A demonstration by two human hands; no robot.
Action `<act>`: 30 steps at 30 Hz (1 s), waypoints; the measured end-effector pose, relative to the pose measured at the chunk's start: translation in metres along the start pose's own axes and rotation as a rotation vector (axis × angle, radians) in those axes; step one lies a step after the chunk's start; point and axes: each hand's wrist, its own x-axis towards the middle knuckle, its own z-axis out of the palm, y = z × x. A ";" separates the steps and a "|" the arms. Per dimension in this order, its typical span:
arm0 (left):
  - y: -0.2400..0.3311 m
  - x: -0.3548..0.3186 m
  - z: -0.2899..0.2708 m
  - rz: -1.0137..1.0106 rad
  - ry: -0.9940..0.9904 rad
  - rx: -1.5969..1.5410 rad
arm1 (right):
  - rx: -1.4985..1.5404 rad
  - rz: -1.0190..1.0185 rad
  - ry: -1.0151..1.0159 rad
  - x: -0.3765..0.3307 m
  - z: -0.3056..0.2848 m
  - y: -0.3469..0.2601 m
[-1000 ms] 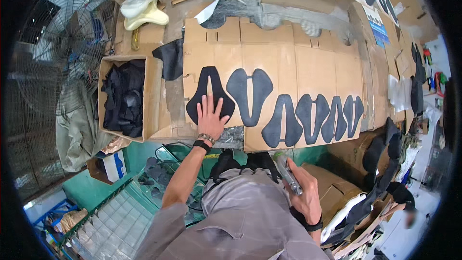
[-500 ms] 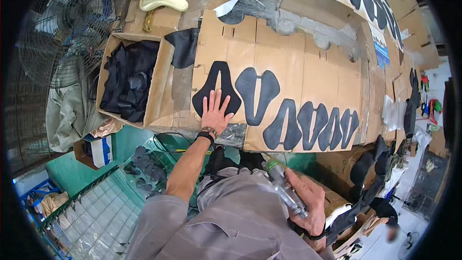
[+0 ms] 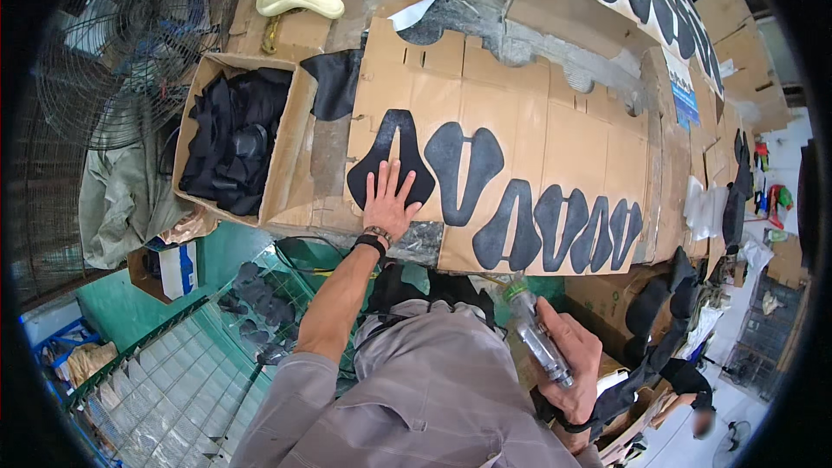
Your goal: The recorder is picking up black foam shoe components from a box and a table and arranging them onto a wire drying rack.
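Note:
My left hand lies flat, fingers spread, on the lower part of a black saddle-shaped pad with a narrow slot. That pad rests at the left end of a cardboard sheet. To its right on the sheet lies a row of several similar dark slotted pads, alternating in direction and smaller toward the right. Low at the right, in front of the sheet and apart from it, my right hand is wrapped round a silver spray gun with a greenish end. My fingers partly hide its grip.
A cardboard box of black pieces stands left of the sheet, beside a wire fan. More pads lie on a raised white board at the far right. A wire rack stands low left. Another person is at the lower right.
My right hand has moved slightly to the right with the spray gun. The left hand stays flat on the same pad.

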 end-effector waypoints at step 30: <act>0.006 0.017 -0.047 -0.125 -0.105 -0.246 | -0.061 -0.057 0.187 -0.060 0.033 -0.017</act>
